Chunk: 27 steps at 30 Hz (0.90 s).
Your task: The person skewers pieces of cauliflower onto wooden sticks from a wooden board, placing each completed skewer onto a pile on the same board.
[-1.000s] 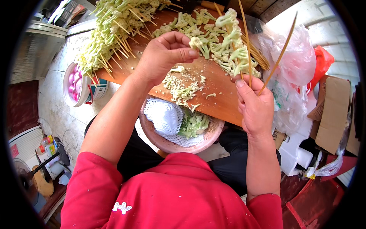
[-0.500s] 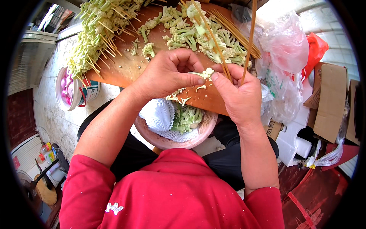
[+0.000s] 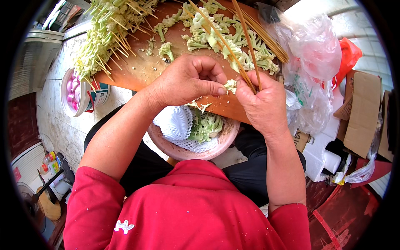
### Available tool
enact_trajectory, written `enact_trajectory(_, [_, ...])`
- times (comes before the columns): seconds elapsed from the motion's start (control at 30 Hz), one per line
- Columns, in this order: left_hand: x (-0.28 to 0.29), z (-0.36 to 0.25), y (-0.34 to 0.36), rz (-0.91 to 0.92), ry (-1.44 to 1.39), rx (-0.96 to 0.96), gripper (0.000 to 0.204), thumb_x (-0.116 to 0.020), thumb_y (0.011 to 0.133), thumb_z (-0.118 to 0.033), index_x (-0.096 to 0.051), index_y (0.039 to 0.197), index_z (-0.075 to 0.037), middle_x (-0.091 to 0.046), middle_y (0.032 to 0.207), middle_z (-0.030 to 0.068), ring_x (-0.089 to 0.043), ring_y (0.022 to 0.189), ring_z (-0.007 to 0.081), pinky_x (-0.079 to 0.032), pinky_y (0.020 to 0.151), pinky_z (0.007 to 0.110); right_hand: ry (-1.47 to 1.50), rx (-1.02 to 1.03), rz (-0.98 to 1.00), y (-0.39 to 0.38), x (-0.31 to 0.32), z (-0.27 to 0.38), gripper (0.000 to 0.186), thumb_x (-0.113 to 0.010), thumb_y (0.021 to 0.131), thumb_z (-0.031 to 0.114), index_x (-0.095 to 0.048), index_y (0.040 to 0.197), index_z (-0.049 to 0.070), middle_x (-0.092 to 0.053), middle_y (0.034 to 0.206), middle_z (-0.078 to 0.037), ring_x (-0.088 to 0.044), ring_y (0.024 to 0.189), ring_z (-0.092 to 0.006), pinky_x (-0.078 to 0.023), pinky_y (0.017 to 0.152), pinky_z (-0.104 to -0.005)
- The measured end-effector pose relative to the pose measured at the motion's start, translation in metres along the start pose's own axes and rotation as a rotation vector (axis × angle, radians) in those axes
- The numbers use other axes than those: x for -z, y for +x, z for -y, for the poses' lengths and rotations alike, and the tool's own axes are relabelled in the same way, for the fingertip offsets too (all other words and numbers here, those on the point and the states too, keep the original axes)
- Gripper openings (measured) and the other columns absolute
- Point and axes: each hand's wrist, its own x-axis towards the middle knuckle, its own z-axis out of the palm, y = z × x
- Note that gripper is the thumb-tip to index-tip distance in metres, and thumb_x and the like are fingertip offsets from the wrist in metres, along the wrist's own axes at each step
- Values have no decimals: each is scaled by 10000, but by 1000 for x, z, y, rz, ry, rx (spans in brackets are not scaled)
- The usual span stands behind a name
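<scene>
Between thumb and fingers, my left hand (image 3: 189, 81) pinches a small cauliflower floret (image 3: 230, 86) over the near edge of the brown board (image 3: 137, 62). Close beside it on the right, my right hand (image 3: 263, 98) is closed around bamboo skewers (image 3: 248, 41) that point up and away. Whether one of them bears florets cannot be told against the loose cauliflower pieces (image 3: 200, 35) behind. A single floret (image 3: 166, 51) lies apart on the board. Loaded cauliflower skewers (image 3: 100, 46) are heaped at the far left.
Below the board stands a pinkish basin (image 3: 179, 154) with white foam netting (image 3: 173, 123) and a cauliflower piece (image 3: 208, 127). A bucket of purple onions (image 3: 74, 93) is at left. Spare skewers (image 3: 266, 37), plastic bags (image 3: 314, 54) and cardboard (image 3: 362, 112) lie on the right.
My left hand has shifted slightly right, and less of the floret shows between my hands. The skewers in my right hand have tilted left, their upper ends closer together.
</scene>
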Motion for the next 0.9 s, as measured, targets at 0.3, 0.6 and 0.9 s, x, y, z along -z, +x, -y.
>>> enact_trajectory(0.3, [9,-1,2,22,-283,-48,154,-685,773,-13,-576,882,-9,-624,799,51,-634,731,141,-533,684,261,341,-191,-33,3,0,0,103,-585,794,86,-617,834,-4,-509,627,49,-431,553,-31,-352,495,-203])
enact_trajectory(0.6, [25,-6,7,-261,-681,-75,66,-609,832,-38,-575,883,-13,-632,804,87,-654,765,202,-559,705,339,285,-201,-9,-5,7,5,147,-527,854,110,-633,886,13,-500,663,73,-378,582,15,-275,512,-155])
enact_trajectory(0.9, [54,-9,12,-644,-816,-181,326,-592,806,-35,-487,1110,20,-595,956,132,-630,826,260,-548,749,362,-44,-24,-18,-8,4,4,120,-595,833,117,-623,823,0,-527,589,-40,-481,552,-97,-389,519,-265])
